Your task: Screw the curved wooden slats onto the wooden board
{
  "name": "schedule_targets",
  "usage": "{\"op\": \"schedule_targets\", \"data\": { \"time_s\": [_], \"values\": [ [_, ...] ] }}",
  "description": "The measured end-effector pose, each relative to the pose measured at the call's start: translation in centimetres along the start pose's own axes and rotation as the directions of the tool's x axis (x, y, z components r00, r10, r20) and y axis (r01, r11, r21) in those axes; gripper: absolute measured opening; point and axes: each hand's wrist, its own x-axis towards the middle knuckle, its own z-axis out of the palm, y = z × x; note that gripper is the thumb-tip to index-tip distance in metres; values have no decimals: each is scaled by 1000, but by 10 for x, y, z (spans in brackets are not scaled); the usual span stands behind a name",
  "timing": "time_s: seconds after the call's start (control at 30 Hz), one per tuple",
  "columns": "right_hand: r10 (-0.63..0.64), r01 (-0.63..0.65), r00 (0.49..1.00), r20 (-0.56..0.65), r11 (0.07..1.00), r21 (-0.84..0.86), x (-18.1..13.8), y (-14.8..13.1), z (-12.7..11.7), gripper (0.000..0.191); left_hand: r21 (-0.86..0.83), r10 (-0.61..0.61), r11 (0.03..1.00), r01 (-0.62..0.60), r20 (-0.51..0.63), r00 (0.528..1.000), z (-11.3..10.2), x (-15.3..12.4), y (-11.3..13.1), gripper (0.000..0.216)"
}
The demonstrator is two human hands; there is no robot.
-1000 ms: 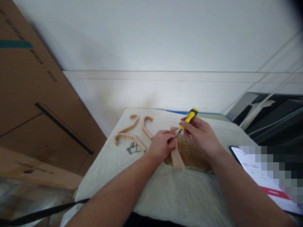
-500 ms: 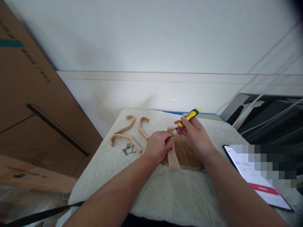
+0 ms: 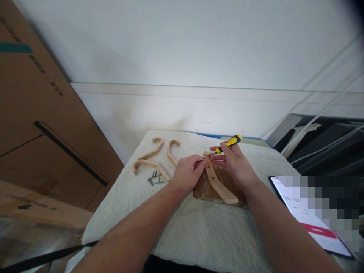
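My left hand (image 3: pixel 189 172) is closed in a pinch beside the upper end of a wooden hook, with a small dark thing, apparently a screw (image 3: pixel 204 159), at its fingertips. The curved pale wooden hook (image 3: pixel 217 184) lies slanted across a brown wooden block (image 3: pixel 203 190), dark holes showing along it. Held in my right hand (image 3: pixel 237 163) is a yellow and black screwdriver (image 3: pixel 229 143), its tip pointing down-left near the hook's upper end. Some of the right fingers extend behind the hook.
Left of my hands lie more wooden hooks (image 3: pixel 152 163) and several loose screws (image 3: pixel 155 178) on the white cloth (image 3: pixel 125 212). A phone (image 3: pixel 295 204) rests at the right edge. Behind stands a white wall (image 3: pixel 182 49); a large cardboard box (image 3: pixel 42 98) is at left.
The wooden hook has swung round on the block, its near end moving right. My left hand has come off it slightly to the left; the screwdriver has shifted slightly right.
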Motion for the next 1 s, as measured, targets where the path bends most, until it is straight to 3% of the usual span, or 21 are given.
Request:
{"op": "schedule_targets", "data": {
  "time_s": [0.23,0.7,1.0],
  "values": [
    [35,-38,998,-55,998,-54,1,5,-2,17,9,1,1000,-1,4,1000,-1,2,-3,26],
    [54,-53,998,12,995,-88,-6,0,7,8,184,59,981,-68,55,997,-5,5,-5,27],
    [-27,30,999,37,995,-98,-1,8,3,14,222,71,971,-85,71,995,-7,4,-4,29]
  ]
}}
